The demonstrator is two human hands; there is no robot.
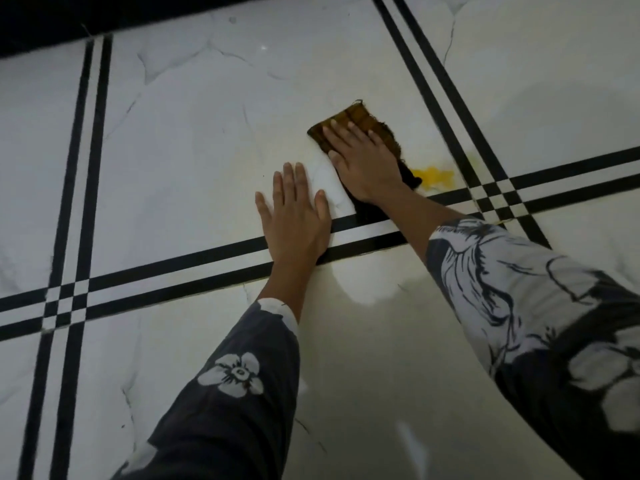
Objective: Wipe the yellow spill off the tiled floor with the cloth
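Note:
A brown and black cloth (pixel 356 121) lies flat on the white marble-look tiled floor (pixel 194 140). My right hand (pixel 363 161) presses down on the cloth with fingers spread, covering most of it. A yellow spill (pixel 437 176) sits on the tile just right of the cloth's dark lower edge, with a fainter yellow smear (pixel 473 157) near the black stripes. My left hand (pixel 294 216) rests flat on the floor to the left of the cloth, fingers apart, holding nothing.
Pairs of black stripes (pixel 450 109) cross the floor and meet at a grid (pixel 498 199) right of the spill. A dark edge (pixel 52 19) runs along the top left. My patterned sleeves (pixel 519 289) fill the lower frame.

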